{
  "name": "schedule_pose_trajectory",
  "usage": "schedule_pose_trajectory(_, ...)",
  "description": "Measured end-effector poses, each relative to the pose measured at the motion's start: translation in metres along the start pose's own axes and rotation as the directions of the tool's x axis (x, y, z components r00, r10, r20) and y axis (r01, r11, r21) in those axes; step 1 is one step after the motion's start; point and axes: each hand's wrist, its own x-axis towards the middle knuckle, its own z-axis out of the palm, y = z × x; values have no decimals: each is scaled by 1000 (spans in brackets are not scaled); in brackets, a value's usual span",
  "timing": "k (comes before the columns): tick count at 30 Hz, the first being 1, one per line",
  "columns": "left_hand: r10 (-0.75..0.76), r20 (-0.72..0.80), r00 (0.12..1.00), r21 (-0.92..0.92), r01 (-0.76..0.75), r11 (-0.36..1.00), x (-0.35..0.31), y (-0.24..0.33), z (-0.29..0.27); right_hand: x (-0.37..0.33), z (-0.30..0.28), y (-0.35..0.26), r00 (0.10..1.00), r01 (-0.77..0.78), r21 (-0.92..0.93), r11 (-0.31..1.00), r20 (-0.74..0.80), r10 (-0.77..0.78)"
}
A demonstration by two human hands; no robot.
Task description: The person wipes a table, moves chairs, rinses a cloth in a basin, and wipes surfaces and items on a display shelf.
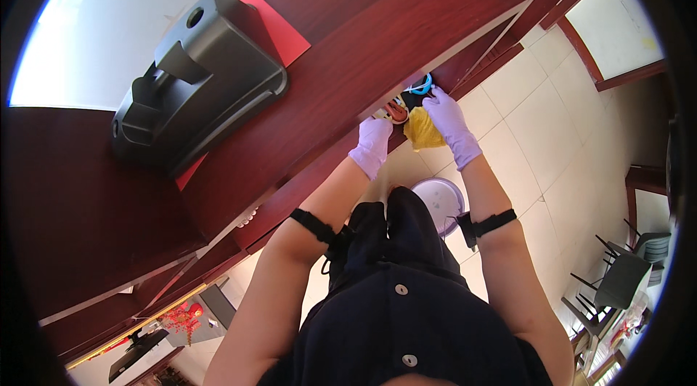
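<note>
The person's left hand [372,140], in a pale purple glove, reaches to the near edge of an open compartment [397,140] under the dark red wooden table [348,66]. Its fingers are mostly turned out of sight, so whether they pinch anything cannot be told. The gloved right hand [448,119] is bent over the compartment's other end, fingertips beside a blue curved item [421,84] and a black item [412,100]; whether they grip either one is unclear.

The compartment is crowded with small things. A reddish-brown item [396,111] lies nearest the left hand, but the table's edge cuts off part of the contents and their kinds are hard to make out. A crumpled yellow cloth [423,130] hangs at the compartment's near edge, between the hands and close against the right glove, which covers part of it.

On the tiled floor [523,146], a round purple-rimmed tub [440,201] is partly hidden by the person's leg; its pale inside shows only faint specks.
</note>
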Motion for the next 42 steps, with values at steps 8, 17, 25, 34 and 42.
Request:
schedule_pose_trajectory(8,-147,51,988,-125,152,980,-7,-2,-56,-56,-60,-10,959,-192,595,781,281,22)
schedule_pose_trajectory(17,163,526,835,195,-304,932,-44,23,-115,-99,-133,-223,252,935,-104,338,-475,-843)
schedule_pose_trajectory(25,248,594,765,225,-454,862,-109,48,-124,-53,-91,-262,363,764,-512,392,-161,-918)
schedule_pose_trajectory(34,236,794,560,393,-770,503,-184,81,-161,12,-114,-308,692,564,-678,472,75,-718)
schedule_pose_trajectory(42,601,753,267,155,-960,232,-241,153,-153,-65,-77,-283,544,803,-253,540,-59,-837)
